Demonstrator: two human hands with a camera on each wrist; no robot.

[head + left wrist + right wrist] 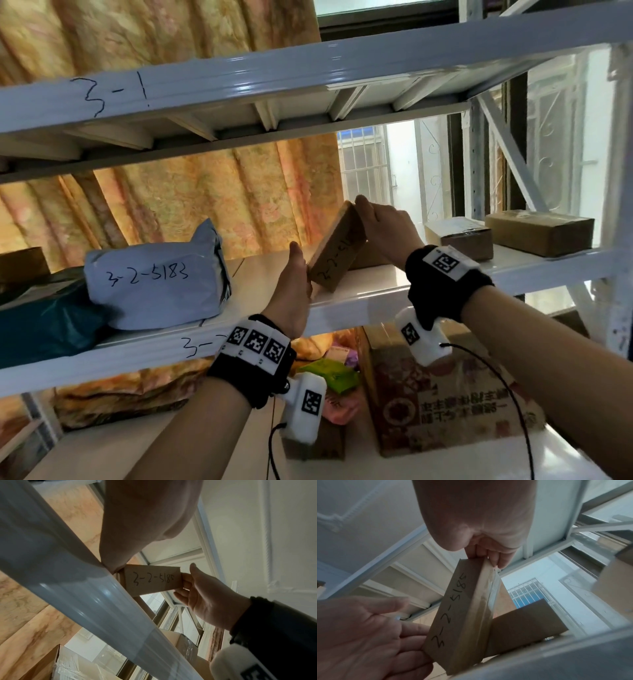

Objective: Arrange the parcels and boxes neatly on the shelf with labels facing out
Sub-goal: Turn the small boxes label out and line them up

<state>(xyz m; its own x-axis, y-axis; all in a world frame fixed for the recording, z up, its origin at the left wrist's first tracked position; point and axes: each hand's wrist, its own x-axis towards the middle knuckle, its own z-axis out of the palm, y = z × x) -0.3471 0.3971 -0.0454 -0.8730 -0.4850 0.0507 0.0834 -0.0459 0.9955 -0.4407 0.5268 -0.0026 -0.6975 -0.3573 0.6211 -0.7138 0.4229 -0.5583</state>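
Note:
A slim brown cardboard box (337, 250) marked "3-2-5185" stands tilted on the middle shelf (356, 298), its written face toward me. My left hand (294, 277) presses straight fingers against the box's lower left end (460, 615); the left hand (368, 635) shows its flat palm in the right wrist view. My right hand (383, 226) curls its fingers (494, 555) over the raised upper end. From the left wrist view the box (152, 580) sits just past the shelf rail, with the right hand (205, 597) on its far end.
A grey mailer (154, 284) marked "3-2-5183" and a teal bag (44, 322) lie to the left. Another brown box (368, 255) lies behind the tilted one. Two cardboard boxes (459, 236) (539, 231) sit at the right. The upper shelf beam (239, 85) hangs overhead.

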